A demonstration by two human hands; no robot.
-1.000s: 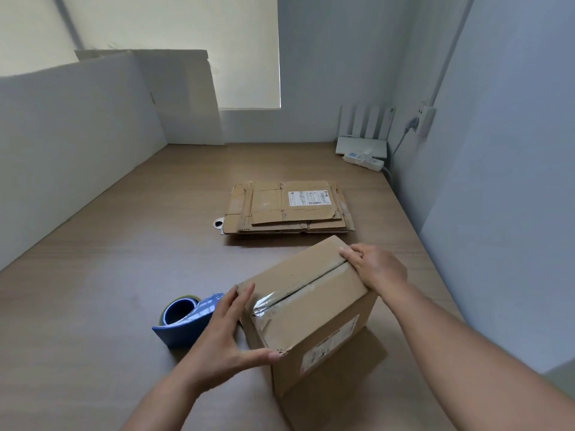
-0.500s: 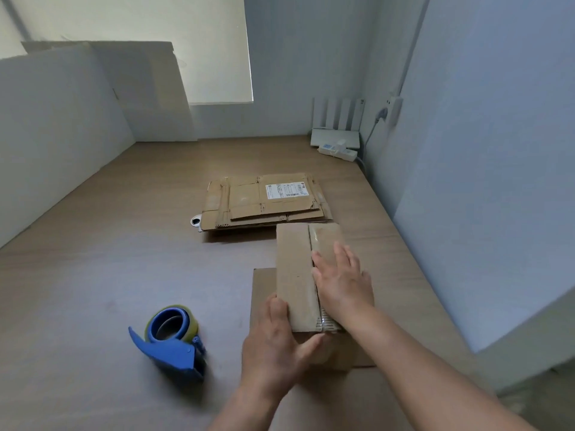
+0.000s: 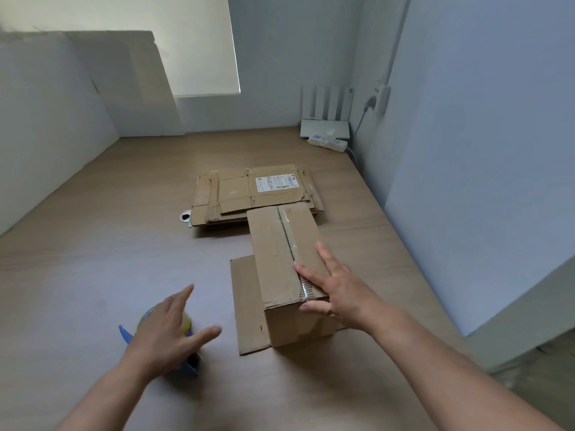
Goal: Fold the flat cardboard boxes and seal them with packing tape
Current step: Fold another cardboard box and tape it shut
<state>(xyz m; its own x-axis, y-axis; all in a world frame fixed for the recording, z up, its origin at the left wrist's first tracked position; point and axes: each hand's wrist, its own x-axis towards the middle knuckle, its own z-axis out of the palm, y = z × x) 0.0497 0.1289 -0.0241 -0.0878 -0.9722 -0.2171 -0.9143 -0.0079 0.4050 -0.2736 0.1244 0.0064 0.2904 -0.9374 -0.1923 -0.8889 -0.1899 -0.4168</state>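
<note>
Leftward went the left hand [image 3: 168, 334] since half a second before: it had quit the near end of the box [image 3: 280, 253] and now hung over the tape dispenser [image 3: 190, 367], fingers spread and straight. Whether it touched the dispenser could not be told. The right hand [image 3: 336, 290] lay on the box's near right corner, fingers straight and fanned on top, thumb against the end face, gripping nothing.

The box was plain brown corrugated card, oblong and closed. A strip of glossy, wrinkled clear tape [image 3: 287, 231] ran along its top seam and over the near edge. It stood on a flat cardboard sheet [image 3: 245, 306] on the pale wood-grain table [image 3: 93, 244], just in front of a stack of flattened boxes [image 3: 236, 194]. The dispenser was blue plastic with a yellowish roll, mostly hidden by the hand.

A white printed label [image 3: 275, 183] sat on the top flattened box, its writing too small to read. A white power strip [image 3: 326, 143] lay in the far corner.
</note>
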